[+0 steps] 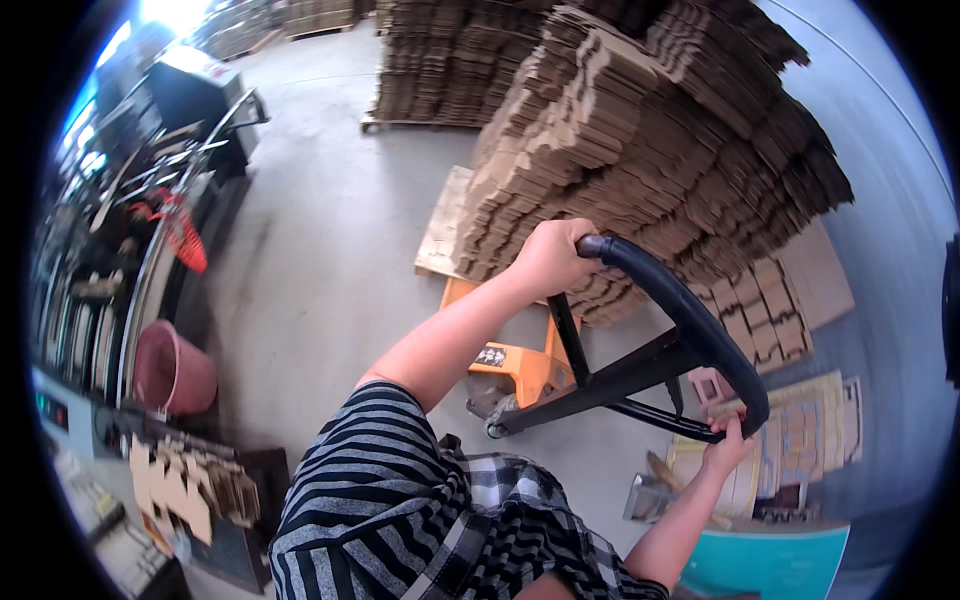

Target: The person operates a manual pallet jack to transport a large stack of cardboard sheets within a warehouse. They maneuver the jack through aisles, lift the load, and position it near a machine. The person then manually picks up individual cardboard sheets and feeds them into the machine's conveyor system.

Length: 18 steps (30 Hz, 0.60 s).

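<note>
My left hand point(556, 260) is closed round the far end of the black loop handle point(690, 310) of a pallet jack. Lower on the same loop, my right hand point(732, 442) has its fingers wrapped round the bar near its corner. The jack's orange body point(532, 372) is at floor level beyond my left forearm, its small wheel point(497, 428) beside the foot of the tiller. Its forks run toward a wooden pallet point(440, 225) with tall stacks of brown die-cut cardboard point(600, 150); the fork ends are hidden.
Another loaded pallet point(440, 70) stands further back. Along the left runs a long machine point(150, 260), with a pink bucket point(175, 370) against it and cut cardboard point(185, 490) nearer me. To the right are a wall, flat boards point(800, 430) and a teal panel point(770, 565).
</note>
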Each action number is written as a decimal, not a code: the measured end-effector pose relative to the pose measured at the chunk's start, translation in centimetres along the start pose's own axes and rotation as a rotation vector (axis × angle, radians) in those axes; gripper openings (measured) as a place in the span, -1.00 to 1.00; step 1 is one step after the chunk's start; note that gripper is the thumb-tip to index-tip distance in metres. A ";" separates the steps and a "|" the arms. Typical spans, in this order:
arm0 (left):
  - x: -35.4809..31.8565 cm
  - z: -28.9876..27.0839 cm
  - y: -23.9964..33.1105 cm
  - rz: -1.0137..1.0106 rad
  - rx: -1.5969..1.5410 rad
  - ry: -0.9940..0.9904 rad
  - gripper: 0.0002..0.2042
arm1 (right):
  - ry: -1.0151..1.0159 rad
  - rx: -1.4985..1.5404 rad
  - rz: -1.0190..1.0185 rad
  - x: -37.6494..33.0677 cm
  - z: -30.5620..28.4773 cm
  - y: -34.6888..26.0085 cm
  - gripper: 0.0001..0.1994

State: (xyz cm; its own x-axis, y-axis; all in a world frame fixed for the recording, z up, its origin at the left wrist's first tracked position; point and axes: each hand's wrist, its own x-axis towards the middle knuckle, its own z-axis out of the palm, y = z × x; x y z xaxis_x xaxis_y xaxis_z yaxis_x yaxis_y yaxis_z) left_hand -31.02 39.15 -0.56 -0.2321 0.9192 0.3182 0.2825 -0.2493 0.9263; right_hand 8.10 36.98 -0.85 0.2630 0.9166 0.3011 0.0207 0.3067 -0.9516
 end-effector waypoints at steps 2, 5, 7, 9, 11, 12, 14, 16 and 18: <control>-1.7 0.3 1.9 -0.058 0.014 0.049 -0.80 | -0.087 0.022 -0.044 2.0 -1.1 0.6 -0.85; -9.9 -2.6 1.9 -0.052 0.095 0.118 -0.76 | -0.129 0.013 -0.084 -1.8 -1.3 2.7 -0.94; -13.2 -0.7 2.1 0.020 0.014 0.115 -0.75 | -0.111 0.091 0.022 -0.2 -1.4 3.5 -0.94; -15.6 -0.7 3.6 0.071 0.015 0.104 -0.75 | -0.078 0.132 0.110 -0.2 -1.1 2.9 -0.85; -16.2 -0.2 3.4 0.103 -0.006 0.062 -0.75 | -0.036 0.116 0.151 1.5 -2.3 4.4 -0.88; -16.3 0.4 2.9 0.155 0.011 0.060 -0.76 | -0.008 0.164 0.198 3.3 -4.7 5.8 -0.90; -17.1 0.6 2.2 0.143 -0.059 0.048 -0.77 | -0.137 0.234 0.155 3.5 -4.6 6.5 -0.91; -18.1 0.8 2.2 0.163 -0.084 0.058 -0.77 | -0.095 0.143 0.098 0.9 -3.7 4.9 -0.92; -18.6 0.5 2.6 0.130 -0.071 0.062 -0.78 | -0.114 0.114 0.055 0.0 -4.9 5.2 -0.91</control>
State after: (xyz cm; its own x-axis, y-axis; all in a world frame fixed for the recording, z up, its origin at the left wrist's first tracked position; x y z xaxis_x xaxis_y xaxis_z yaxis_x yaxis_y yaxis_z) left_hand -25.54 21.53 -4.15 -0.2556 0.8578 0.4459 0.2480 -0.3876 0.8878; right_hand 12.97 37.34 -6.06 0.1493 0.9539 0.2605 -0.1019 0.2769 -0.9555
